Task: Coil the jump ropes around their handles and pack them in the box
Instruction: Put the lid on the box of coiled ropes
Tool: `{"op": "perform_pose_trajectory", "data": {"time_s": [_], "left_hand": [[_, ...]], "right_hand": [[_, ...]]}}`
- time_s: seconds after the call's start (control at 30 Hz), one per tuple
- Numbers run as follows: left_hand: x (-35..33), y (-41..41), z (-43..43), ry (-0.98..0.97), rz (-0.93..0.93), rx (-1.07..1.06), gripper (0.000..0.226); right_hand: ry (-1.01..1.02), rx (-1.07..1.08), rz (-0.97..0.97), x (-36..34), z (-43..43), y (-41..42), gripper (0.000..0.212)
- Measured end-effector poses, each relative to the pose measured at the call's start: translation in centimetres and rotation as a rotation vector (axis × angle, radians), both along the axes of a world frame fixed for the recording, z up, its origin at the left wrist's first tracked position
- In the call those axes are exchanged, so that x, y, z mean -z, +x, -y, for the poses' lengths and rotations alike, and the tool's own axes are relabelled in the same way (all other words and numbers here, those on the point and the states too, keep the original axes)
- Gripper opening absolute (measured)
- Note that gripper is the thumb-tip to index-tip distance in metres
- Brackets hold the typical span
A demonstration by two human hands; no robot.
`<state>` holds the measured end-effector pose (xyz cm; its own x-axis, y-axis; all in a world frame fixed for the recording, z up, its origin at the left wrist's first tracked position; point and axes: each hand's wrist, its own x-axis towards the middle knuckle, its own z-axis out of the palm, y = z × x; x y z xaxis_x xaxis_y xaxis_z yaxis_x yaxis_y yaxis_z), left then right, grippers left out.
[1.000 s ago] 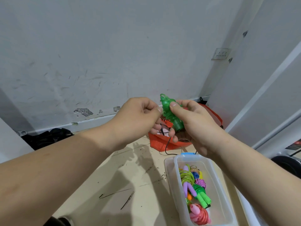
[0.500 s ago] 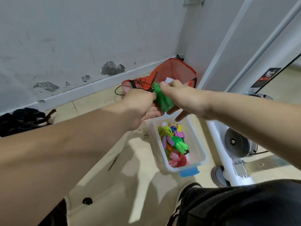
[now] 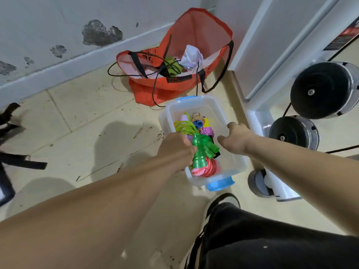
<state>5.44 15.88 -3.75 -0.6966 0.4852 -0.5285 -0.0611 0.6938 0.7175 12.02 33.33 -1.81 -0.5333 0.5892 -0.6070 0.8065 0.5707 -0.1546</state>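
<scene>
- The left hand (image 3: 175, 150) grips a green jump rope (image 3: 198, 154), its fingers curled round the left side of the bundle.
- That rope's ribbed, translucent green handle stands nearly upright, over the near left part of the box. Whether it touches the ropes beneath cannot be told.
- The right hand (image 3: 235, 137) hangs over the box's right side with loosely curled fingers pointing down, and it holds nothing. Whether it touches the rim cannot be told.
- The clear plastic box (image 3: 240, 166) sits open on the tiled floor (image 3: 77, 113), with a blue latch (image 3: 220, 184) at its near end and another at the far end.
- Inside the box lie coiled ropes: a lime-green coil (image 3: 184, 126) at the far left, a pink and purple braided one (image 3: 206, 131) beside it, a pair of solid green handles (image 3: 212, 148) in the middle, and a pink-red coil (image 3: 208, 169) at the near end. The right half of the box floor is bare.
- An orange mesh bag (image 3: 194, 33) slumps against the wall just beyond the box, holding crumpled white paper (image 3: 191, 56) and tangled black cords (image 3: 155, 72).
- Two black wheels (image 3: 323, 90) on a white frame stand to the right of the box.
- Black straps (image 3: 21, 162) lie at the left edge of the floor.
- The wall (image 3: 48, 20) shows patches of flaked paint.
- The person's black trousers (image 3: 272, 243) and a black and white shoe (image 3: 225, 200) fill the lower right.
</scene>
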Motion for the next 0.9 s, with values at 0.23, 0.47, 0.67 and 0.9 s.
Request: {"op": "perform_pose_trajectory", "data": {"time_s": [0.23,0.47,0.67,0.9], "left_hand": [[2.4,-0.2,2.0,-0.11,-0.184,0.016,0.03],[2.3,-2.0,3.8,-0.233,-0.177,-0.112,0.058],[1.3,-5.6,8.0,0.015,-0.151,-0.345,0.055],[3.0,-8.7,16.2,0.028,-0.165,-0.498,0.024]], "right_hand": [[-0.027,0.259,-0.071,2.7,-0.8,0.2,0.033],[-0.213,0.24,-0.205,-1.0,2.2,-2.4,0.009],[-0.423,0.276,-0.285,-1.3,7.4,-4.7,0.027],[-0.519,0.219,-0.292,4.1,14.3,-10.4,0.025]]}}
